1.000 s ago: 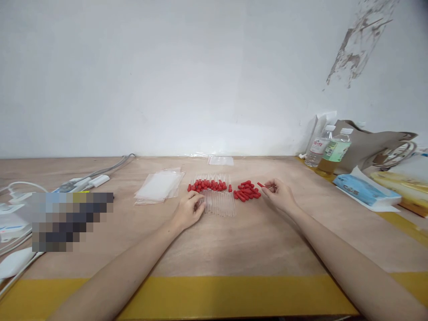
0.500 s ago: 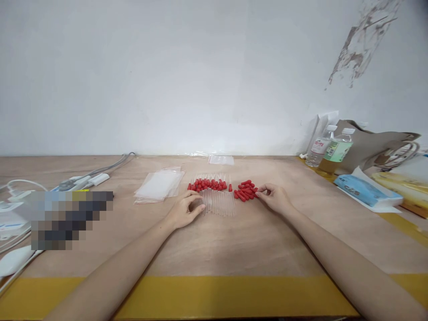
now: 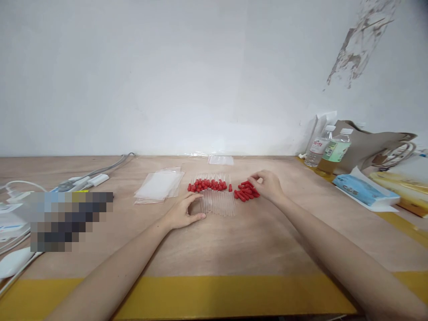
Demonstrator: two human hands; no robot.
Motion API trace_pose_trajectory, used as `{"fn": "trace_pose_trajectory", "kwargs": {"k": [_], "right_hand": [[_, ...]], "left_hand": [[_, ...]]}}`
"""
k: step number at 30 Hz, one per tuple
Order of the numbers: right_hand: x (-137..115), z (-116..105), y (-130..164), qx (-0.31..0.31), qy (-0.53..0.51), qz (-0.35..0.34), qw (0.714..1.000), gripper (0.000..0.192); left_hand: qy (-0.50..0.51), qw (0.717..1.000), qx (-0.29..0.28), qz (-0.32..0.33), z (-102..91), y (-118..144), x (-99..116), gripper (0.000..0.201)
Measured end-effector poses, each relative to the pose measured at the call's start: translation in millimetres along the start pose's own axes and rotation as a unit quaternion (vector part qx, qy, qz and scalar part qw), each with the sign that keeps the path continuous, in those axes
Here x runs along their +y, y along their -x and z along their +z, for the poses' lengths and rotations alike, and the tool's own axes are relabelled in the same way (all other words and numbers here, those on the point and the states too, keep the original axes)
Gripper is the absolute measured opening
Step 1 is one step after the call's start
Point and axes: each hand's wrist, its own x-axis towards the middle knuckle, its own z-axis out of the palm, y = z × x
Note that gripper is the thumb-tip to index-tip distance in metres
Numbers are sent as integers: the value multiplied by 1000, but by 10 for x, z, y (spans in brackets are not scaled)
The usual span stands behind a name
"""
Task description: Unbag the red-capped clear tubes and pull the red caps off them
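**Left hand spread beside clear tubes, right hand narrow over a pile of red caps**

The person's left hand (image 3: 182, 211) rests on the bench (image 3: 187, 254) at the left end of a near row of clear tubes (image 3: 220, 204), thumb and fingers wide apart; whether it touches the end tube cannot be told. The right hand (image 3: 269, 185) is at the far right of a loose pile of red caps (image 3: 245, 192), its thumb and forefinger drawn close together; whether a cap sits between the tips cannot be told.

The step in hand appears to be handling the red caps singly. From this pose, lifting one would call for a narrow pinch that leaves its neighbours undisturbed, with the tube row kept steady.

By count, there are two hands, one near row of tubes, one crowded band of red caps (image 3: 209, 185) just beyond it, and one loose pile to its right. One single cap (image 3: 230, 187) lies between band and pile. The tubes and crowded caps overlap too much for exact numbers. One stack of clear bags (image 3: 157, 185) lies to the left, its sheets uncountable. Two bottles (image 3: 336, 151) and one blue tissue pack (image 3: 361, 189) are well to the right.
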Motion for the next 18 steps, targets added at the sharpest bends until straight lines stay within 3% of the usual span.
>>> {"fn": "trace_pose_trajectory", "kwargs": {"k": [2,4,7,14,18], "right_hand": [[-219,60,-141,-78,85,-3,993,24],[-399,178,-282,-168,170,39,970,23],[-541,403,-455,-223,195,87,951,16],[-527,695,-605,-316,172,176,917,12],[-584,622,-677,-294,151,187,925,11]], "left_hand": [[5,1000,1,1,5,3,-9,47],[10,1000,-2,-1,-3,7,-5,46],[17,1000,-13,-7,-27,15,11,50],[14,1000,-20,-19,-29,18,2,60],[12,1000,-7,-12,-29,18,20,59]]}}
